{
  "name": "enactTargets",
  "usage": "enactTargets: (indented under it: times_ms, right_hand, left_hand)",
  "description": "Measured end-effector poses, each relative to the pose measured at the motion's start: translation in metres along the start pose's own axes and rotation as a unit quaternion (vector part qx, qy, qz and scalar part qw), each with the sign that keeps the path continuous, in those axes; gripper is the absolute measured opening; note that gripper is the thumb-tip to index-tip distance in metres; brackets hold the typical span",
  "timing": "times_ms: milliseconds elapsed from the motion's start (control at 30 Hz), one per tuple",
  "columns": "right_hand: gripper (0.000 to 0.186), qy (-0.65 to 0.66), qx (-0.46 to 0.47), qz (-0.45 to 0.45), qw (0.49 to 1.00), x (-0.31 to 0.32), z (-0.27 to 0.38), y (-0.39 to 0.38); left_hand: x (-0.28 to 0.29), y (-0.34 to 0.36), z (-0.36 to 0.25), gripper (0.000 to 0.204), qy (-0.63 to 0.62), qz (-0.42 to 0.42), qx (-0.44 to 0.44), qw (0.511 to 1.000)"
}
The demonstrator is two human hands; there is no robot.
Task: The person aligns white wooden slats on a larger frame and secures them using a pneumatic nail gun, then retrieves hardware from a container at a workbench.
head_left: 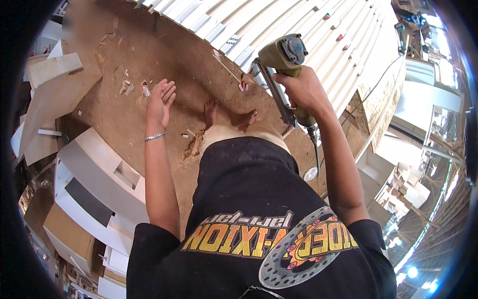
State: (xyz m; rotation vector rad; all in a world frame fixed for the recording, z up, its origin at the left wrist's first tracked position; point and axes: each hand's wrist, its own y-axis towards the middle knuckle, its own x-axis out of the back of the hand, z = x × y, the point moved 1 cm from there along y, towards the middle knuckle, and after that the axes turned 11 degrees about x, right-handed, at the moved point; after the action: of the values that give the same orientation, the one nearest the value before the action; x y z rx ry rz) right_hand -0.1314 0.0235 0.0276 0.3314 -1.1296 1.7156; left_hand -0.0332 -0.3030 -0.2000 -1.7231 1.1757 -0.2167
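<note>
My right hand (306,89) grips the olive-green and dark pneumatic nail gun (281,52) by its handle; its magazine points down and a hose hangs from the handle's lower end. Just beyond the tool lie long white slats (239,17) in a row, with small red-and-black pieces on some of them. My left hand (161,99) is held out over the dirt floor with its fingers apart and nothing in it. My bare feet and black shirt show below me.
Pale boards (59,99) and curved cabinet panels (99,189) stand along the left. A white cabinet piece (418,99) and a particle board (378,99) are at the right. Scraps and dirt lie on the brown floor (174,55). A second green tool (400,37) rests at the upper right.
</note>
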Motion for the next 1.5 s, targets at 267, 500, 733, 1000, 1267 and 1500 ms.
enactTargets:
  times_ms: [267, 500, 733, 1000, 1267, 1500]
  right_hand:
    - [0.027, -0.021, 0.128, 0.0, 0.992, -0.01, 0.028, 0.017]
    - [0.031, -0.028, 0.065, 0.024, 0.997, -0.017, 0.033, 0.026]
    - [0.031, -0.023, 0.036, 0.031, 0.999, -0.008, 0.033, 0.037]
    - [0.025, -0.019, 0.108, 0.038, 0.993, -0.008, 0.071, 0.047]
    - [0.031, -0.088, 0.121, 0.053, 0.987, -0.025, 0.069, 0.066]
    - [0.032, -0.045, 0.069, 0.05, 0.995, -0.014, 0.077, 0.066]
  left_hand:
    - [0.024, -0.02, 0.021, 0.059, -0.023, -0.031, 0.016, 0.999]
    - [0.049, -0.023, 0.031, 0.054, -0.076, -0.056, 0.012, 0.995]
    - [0.054, -0.029, 0.015, 0.055, -0.093, -0.051, -0.015, 0.994]
    - [0.076, -0.033, 0.013, 0.056, -0.126, -0.074, -0.028, 0.989]
    - [0.077, -0.022, 0.013, 0.052, -0.171, -0.085, -0.009, 0.982]
    - [0.054, 0.021, -0.044, 0.05, -0.102, -0.047, -0.012, 0.994]
